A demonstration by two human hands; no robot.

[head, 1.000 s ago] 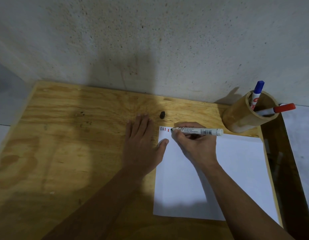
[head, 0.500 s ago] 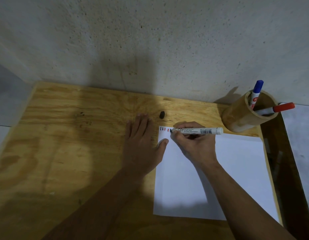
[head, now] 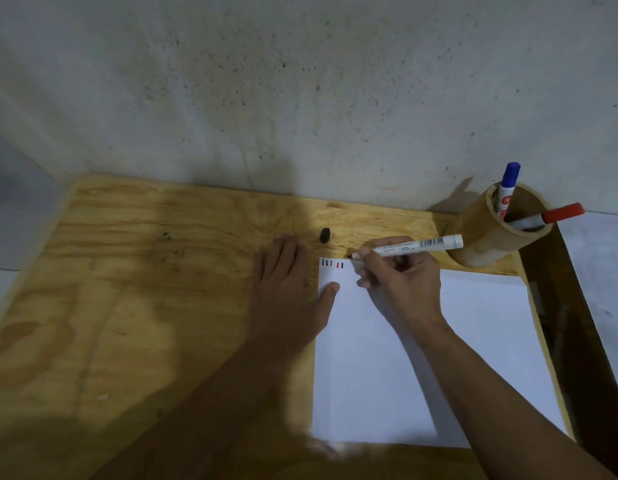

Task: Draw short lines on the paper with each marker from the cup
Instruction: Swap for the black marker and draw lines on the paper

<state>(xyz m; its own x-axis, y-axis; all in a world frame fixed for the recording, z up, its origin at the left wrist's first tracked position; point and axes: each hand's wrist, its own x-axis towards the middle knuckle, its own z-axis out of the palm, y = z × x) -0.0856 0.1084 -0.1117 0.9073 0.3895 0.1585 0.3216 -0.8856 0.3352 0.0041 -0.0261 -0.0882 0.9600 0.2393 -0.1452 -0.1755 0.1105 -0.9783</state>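
Right hand (head: 401, 278): fingers curled around the uncapped marker (head: 409, 247), tip at the paper's top edge.
Left hand (head: 288, 289): lay flat on the counter (head: 144, 289), fingers straight, thumb on the paper (head: 421, 358).
Marks (head: 332, 264): short dark and red lines at the paper's top left corner.
Cup (head: 491, 233): right rear, held a blue-capped marker (head: 507, 188) and a red-capped marker (head: 550, 217).
Cap (head: 325, 235): black, on the counter beyond the paper.

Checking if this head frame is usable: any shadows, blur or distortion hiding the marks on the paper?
Head view: dim, uneven light; a broad shadow covers the board and forearms, not the marks. Wide-angle lens bows the board's edges. Frame is soft; the marks by the left hand read as small dashes. Right hand and marker look sharp enough.
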